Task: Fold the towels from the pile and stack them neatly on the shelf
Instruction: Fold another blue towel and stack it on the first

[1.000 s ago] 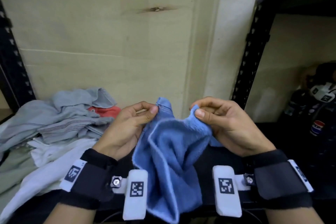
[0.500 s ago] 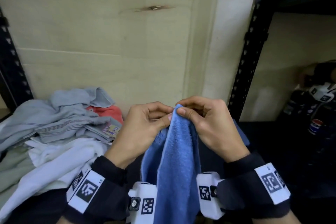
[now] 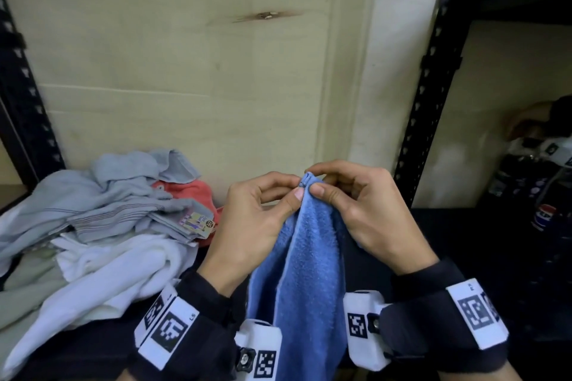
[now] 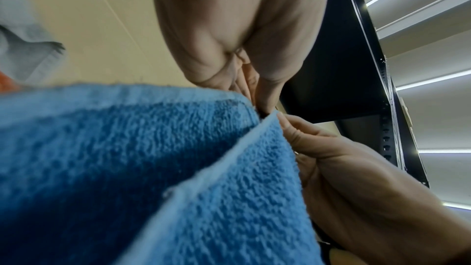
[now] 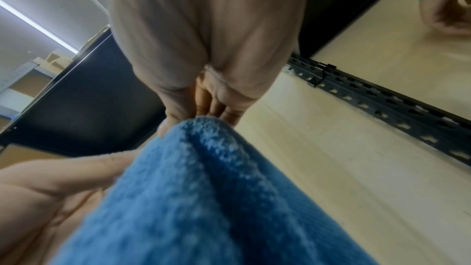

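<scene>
Pinching the blue towel's (image 3: 305, 260) top corners together, mid-fold.

Left hand (image 3: 253, 223) and right hand (image 3: 368, 213) are each gripping a corner above the shelf's (image 3: 464, 257) front edge; next probably laying it flat, beside the pile (image 3: 102, 226).

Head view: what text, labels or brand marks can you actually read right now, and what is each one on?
"LS": left wristband, beside its square black-and-white marker.
Red, white and blue round logo: bottle on the right shelf bay; no letters readable.
Colourful tag on the grey towel in the pile: print too small to read.
Right wristband: small letters blurred.
Blue towel: no text.
</scene>
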